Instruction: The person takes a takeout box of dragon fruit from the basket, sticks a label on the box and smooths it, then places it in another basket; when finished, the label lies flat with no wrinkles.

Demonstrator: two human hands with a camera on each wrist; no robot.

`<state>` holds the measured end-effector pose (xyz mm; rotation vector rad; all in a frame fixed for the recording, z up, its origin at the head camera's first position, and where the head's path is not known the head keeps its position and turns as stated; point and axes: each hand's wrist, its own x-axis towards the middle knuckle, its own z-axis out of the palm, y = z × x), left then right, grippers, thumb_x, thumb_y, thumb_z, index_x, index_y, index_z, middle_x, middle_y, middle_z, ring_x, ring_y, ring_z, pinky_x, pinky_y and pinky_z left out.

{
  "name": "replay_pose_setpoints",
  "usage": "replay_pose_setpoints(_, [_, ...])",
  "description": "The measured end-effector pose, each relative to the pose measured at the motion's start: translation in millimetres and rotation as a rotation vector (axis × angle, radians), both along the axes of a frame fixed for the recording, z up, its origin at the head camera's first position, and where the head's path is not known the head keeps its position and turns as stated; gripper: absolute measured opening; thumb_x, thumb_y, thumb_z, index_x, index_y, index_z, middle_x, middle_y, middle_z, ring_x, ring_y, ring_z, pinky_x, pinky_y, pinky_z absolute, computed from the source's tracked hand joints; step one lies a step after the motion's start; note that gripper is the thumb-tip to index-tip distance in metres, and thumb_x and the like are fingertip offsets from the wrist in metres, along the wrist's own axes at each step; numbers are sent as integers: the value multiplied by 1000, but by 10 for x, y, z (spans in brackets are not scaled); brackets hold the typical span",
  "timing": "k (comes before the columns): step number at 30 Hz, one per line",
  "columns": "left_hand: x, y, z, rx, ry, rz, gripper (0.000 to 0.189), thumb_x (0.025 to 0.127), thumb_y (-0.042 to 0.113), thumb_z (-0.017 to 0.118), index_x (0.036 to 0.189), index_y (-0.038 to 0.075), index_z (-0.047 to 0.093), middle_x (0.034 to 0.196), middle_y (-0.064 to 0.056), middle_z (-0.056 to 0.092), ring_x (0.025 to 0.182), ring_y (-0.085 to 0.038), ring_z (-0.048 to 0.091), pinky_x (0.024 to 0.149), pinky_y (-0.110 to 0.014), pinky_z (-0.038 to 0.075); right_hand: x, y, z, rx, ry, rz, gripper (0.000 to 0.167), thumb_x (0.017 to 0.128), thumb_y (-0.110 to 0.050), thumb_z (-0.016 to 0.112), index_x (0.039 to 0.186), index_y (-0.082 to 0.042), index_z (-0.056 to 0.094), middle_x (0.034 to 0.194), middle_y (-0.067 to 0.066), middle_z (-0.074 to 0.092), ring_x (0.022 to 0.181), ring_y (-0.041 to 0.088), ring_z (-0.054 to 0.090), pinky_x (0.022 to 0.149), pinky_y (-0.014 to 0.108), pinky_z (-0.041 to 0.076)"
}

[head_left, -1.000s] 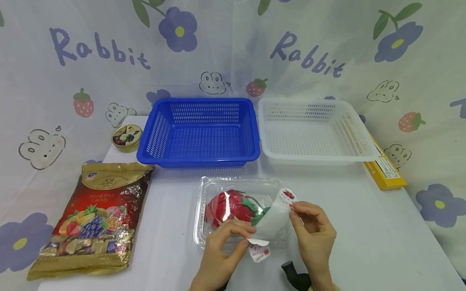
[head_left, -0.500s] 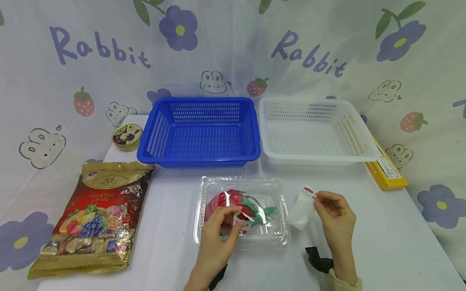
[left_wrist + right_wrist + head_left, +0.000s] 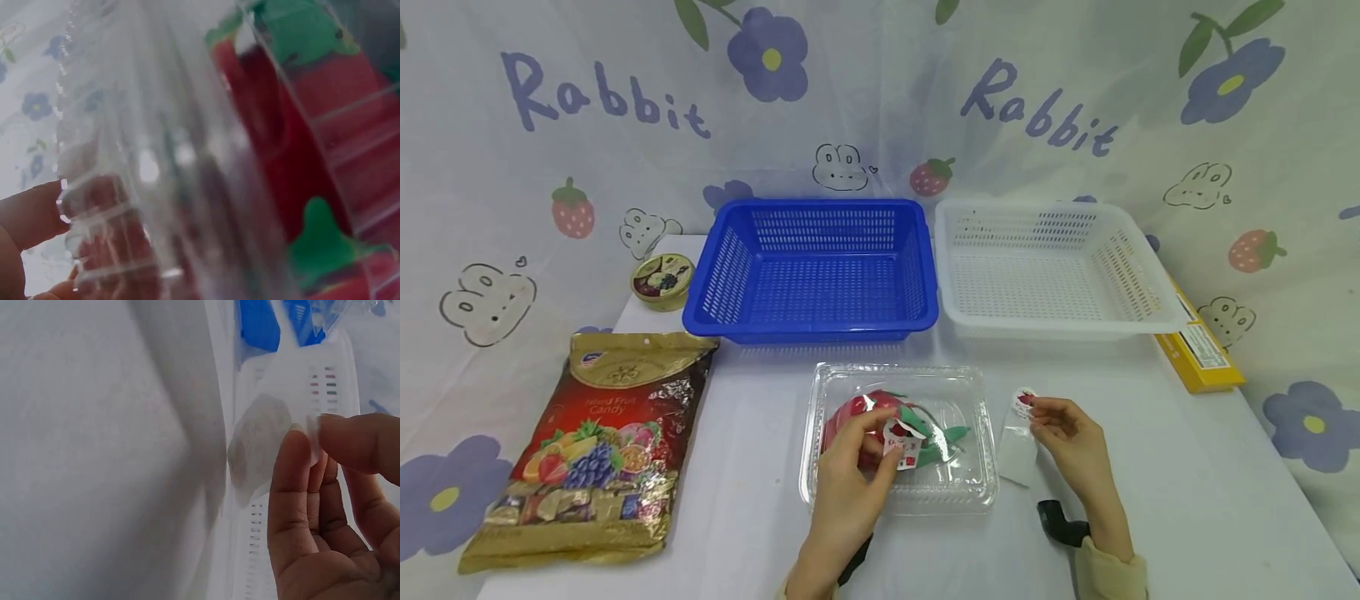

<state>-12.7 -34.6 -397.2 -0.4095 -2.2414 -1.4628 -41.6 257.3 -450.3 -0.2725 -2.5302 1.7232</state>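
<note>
In the head view, a clear plastic clamshell box [image 3: 973,487] lies on the white table with a red, green-tipped dragon fruit [image 3: 848,415] inside. My left hand [image 3: 850,492] pinches a small white sticker [image 3: 912,450] with red print by its left edge, over the box. To the box's right, my right hand [image 3: 1078,442] pinches the top of a white paper strip [image 3: 1017,450], where a round printed sticker [image 3: 1024,403] shows. The left wrist view shows box wall and fruit up close, but the held sticker is not visible there. In the right wrist view, thumb and forefinger grip the paper [image 3: 259,437].
Behind the box stand a blue basket [image 3: 808,327] and a white basket [image 3: 1060,323] side by side. A candy bag [image 3: 598,450] lies left, with a round tin [image 3: 662,283] beyond it. A yellow box [image 3: 1202,354] sits right of the white basket.
Both hands were at the paper strip over the box. The sticker has come off into my left hand, which rose slightly. My right hand took the strip rightward, then a little back left.
</note>
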Motion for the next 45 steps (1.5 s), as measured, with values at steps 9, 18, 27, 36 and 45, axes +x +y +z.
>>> replay_pose_setpoints(9, [-29, 40, -53, -69, 13, 46, 51, 69, -11, 78, 114, 8, 64, 90, -1, 65, 64, 0, 52, 54, -11, 44, -45, 25, -18, 198, -88, 113, 30, 91, -4, 63, 121, -5, 61, 112, 14, 67, 93, -1, 58, 81, 9, 48])
replay_pose_setpoints(18, [-41, 77, -77, -129, 68, 96, 57, 61, -14, 80, 112, 8, 65, 89, 0, 65, 65, -4, 54, 58, -8, 39, -25, -22, 47, 381, -82, 192, 30, 94, -13, 61, 123, -6, 61, 127, 17, 64, 120, 38, 56, 100, 48, 48])
replay_pose_setpoints(27, [-50, 111, -117, -236, 107, 155, 63, 55, -6, 88, 112, 12, 66, 83, 1, 61, 68, -6, 51, 63, -16, 39, 107, -161, 269, 457, -4, 144, 33, 95, -14, 59, 127, -7, 58, 135, 23, 55, 122, 48, 50, 96, 64, 42])
replay_pose_setpoints(36, [-53, 140, -153, -329, 152, 189, 72, 49, 12, 94, 115, 11, 66, 100, -4, 69, 83, -17, 62, 74, -28, 46, 313, -500, 518, 437, 362, 83, 39, 81, 6, 70, 116, -12, 66, 120, 6, 66, 120, 8, 53, 102, 13, 38])
replay_pose_setpoints(45, [-49, 138, -126, -281, 99, 179, 70, 52, 6, 92, 116, 10, 65, 92, -2, 64, 75, -10, 54, 67, -23, 44, 455, -1062, 460, 251, 588, 274, 37, 78, 11, 69, 109, -10, 68, 111, 8, 69, 112, 10, 60, 102, 10, 39])
